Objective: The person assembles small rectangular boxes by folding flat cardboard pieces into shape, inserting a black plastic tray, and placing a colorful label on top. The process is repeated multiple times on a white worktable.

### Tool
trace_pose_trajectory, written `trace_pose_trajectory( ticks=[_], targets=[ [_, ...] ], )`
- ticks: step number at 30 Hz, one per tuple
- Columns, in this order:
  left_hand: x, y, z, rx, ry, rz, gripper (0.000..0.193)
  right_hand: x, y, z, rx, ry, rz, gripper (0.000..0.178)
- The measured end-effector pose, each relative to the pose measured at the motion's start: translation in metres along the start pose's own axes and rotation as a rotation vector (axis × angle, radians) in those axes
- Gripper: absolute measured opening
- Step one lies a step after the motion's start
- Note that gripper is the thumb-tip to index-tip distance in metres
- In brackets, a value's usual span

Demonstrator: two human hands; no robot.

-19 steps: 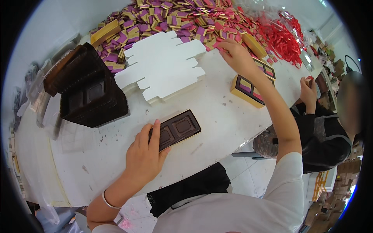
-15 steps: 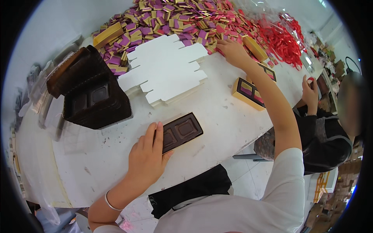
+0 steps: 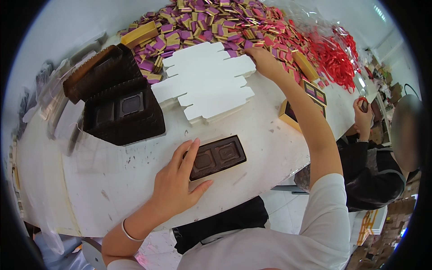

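Note:
In front of me lies a shallow oblong box (image 3: 218,157) lined with a dark brown plastic tray of two square wells, nothing in them. My left hand (image 3: 176,182) holds its left end, index finger at the far side and thumb along the near edge. My right hand (image 3: 265,63) is stretched out to the near edge of a big heap of small purple-and-gold wrapped pieces (image 3: 186,33); its fingers are bent together, their tips hidden. A stack of white die-cut cardboard blanks (image 3: 209,81) lies beside that hand.
Stacked brown trays (image 3: 123,117) stand at the left. Gold box sleeves (image 3: 139,34) lean on the heap. Filled boxes (image 3: 313,92) lie beneath my right forearm. Red ribbons (image 3: 335,60) are piled far right. Another person's hand (image 3: 362,119) holds something at the right.
My right hand has moved left along the heap, from the red pieces toward the cardboard blanks. My left hand stays at the box, its thumb farther from the index finger. The whole view has shifted slightly.

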State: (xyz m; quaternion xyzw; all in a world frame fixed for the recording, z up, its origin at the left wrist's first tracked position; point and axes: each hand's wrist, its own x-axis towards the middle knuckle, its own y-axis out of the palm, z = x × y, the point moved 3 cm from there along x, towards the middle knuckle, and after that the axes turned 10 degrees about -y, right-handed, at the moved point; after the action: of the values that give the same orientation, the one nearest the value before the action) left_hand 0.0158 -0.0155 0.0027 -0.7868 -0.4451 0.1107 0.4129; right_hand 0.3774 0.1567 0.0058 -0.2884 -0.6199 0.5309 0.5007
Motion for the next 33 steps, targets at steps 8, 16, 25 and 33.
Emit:
trace_pose_trajectory(
  ticks=[8,16,25,33],
  targets=[
    [0.002,-0.002,0.006,-0.168,-0.123,0.07,0.078,-0.015,0.008,-0.016,0.064,-0.018,-0.173,0.02],
    [0.003,0.002,0.006,-0.154,-0.126,0.064,0.074,-0.035,-0.004,0.02,0.226,-0.053,-0.064,0.04],
    [0.004,0.002,0.003,-0.15,-0.094,0.043,0.069,-0.05,-0.012,0.024,0.032,0.216,0.142,0.041],
    [0.002,0.004,0.005,-0.177,-0.125,0.064,0.074,-0.066,-0.043,0.026,0.528,0.306,-0.35,0.027]
  ],
)
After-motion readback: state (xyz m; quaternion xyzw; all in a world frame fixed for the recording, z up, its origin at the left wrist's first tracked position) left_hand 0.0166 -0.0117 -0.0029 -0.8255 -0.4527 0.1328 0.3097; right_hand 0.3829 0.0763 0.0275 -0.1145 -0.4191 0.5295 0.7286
